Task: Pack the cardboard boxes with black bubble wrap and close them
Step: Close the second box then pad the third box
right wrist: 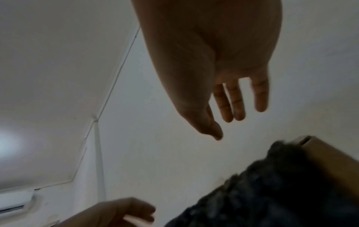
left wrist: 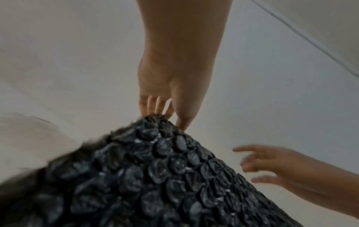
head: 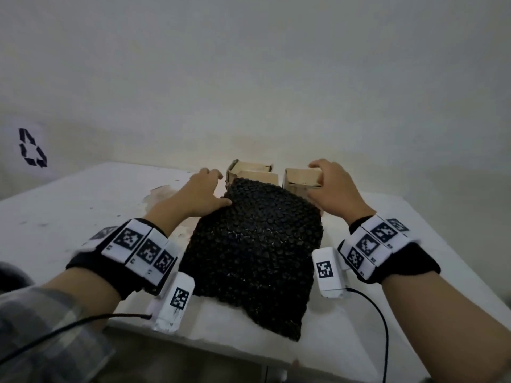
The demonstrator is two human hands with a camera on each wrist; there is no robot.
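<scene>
The left hand (head: 203,193) pinches the far corner of the black bubble wrap sheet (head: 254,258); the right hand (head: 331,189), fingers loose, reaches over a small brown cardboard box (head: 301,179) near the white tabletop's (head: 69,211) far edge, before a plain wall (head: 249,64).

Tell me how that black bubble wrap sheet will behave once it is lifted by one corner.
The black bubble wrap will probably flop: it already drapes over the table edge. It looks light for its size, being thin film with air pockets. The left hand pinching only its far corner may let the rest sag and drag against the cardboard boxes.
</scene>
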